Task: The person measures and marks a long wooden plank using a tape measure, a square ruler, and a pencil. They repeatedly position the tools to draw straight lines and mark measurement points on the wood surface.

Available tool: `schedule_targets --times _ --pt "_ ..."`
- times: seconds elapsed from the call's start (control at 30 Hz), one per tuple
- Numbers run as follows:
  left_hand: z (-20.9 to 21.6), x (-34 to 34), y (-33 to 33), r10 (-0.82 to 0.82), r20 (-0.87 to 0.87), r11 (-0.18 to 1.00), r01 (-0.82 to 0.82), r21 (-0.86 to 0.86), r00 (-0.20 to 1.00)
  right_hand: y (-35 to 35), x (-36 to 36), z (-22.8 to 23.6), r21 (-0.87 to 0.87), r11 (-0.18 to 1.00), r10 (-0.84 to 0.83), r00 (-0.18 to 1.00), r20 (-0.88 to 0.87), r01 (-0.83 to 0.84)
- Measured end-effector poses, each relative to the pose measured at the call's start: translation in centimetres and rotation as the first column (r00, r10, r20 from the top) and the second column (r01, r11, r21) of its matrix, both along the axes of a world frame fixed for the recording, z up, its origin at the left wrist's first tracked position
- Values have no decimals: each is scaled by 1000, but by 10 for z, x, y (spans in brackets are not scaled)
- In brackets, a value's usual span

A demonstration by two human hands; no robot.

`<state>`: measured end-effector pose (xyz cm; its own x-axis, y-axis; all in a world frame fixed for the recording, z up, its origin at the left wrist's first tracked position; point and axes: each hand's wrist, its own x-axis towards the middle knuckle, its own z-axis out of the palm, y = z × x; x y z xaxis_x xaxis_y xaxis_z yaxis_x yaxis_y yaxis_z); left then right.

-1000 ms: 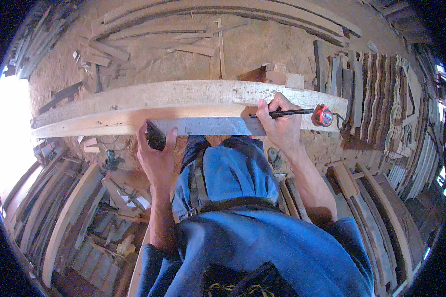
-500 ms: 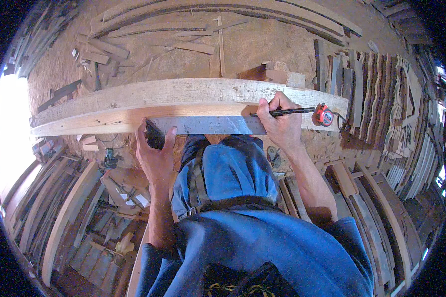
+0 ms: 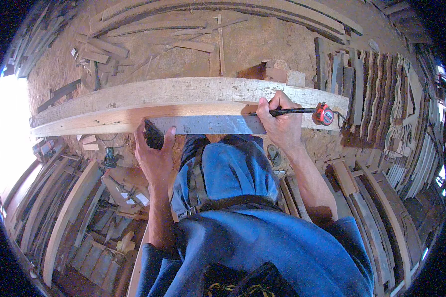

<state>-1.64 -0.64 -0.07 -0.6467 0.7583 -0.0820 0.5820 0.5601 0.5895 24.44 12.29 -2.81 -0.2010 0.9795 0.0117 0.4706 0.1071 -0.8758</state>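
A: Where is our metal square (image 3: 210, 124), and how does it handle?

B: It sits along the near side of the pale timber (image 3: 173, 91), its grey blade (image 3: 233, 124) running rightward from our left hand (image 3: 153, 156). We judge it thin, stiff and fairly light, perhaps a little slippery on its flat face.

A: Where do we take hold?

B: By the dark stock (image 3: 154, 136), where our left hand has it: fingers round the outer side, thumb on the inner, closed to the stock's width.

A: And our right hand (image 3: 285, 123)?

B: Thumb and fingers pinch a black pencil (image 3: 305, 111), the tip left of that pinch, near the blade's far edge. It should be light, with a fragile point, so we hold it low. Whether this hand also presses the blade, we cannot tell.

A: Farther out?

B: Right of the pinch, by the pencil's back end, is a red-and-black tape measure (image 3: 325, 114). The timber beneath our hands looks heavy and rigid. Beyond it lie offcuts (image 3: 195, 46); well to the right, wavy-edged strips (image 3: 379, 94).
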Motion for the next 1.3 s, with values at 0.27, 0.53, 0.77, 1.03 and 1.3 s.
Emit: schedule_targets --times 0.27,0.53,0.77,1.03,1.3 --pt "-3 -3 -1 11 7 1000 -11 -16 1000 0 0 1 6 1000 -4 1000 11 4" --pt "2 1 2 46 67 999 -45 -18 997 -1 1 1 12 1000 4 1000 -8 -4" --pt "-2 -2 0 71 87 996 -66 -61 994 -3 4 -8 -10 998 -59 990 -127 58" --pt "-2 -2 0 41 62 999 -39 -24 997 -2 7 -9 30 999 -29 996 -86 31" --pt "-4 -2 -1 -6 -24 1000 5 -8 1000 -1 5 -7 59 998 -31 998 -62 35"
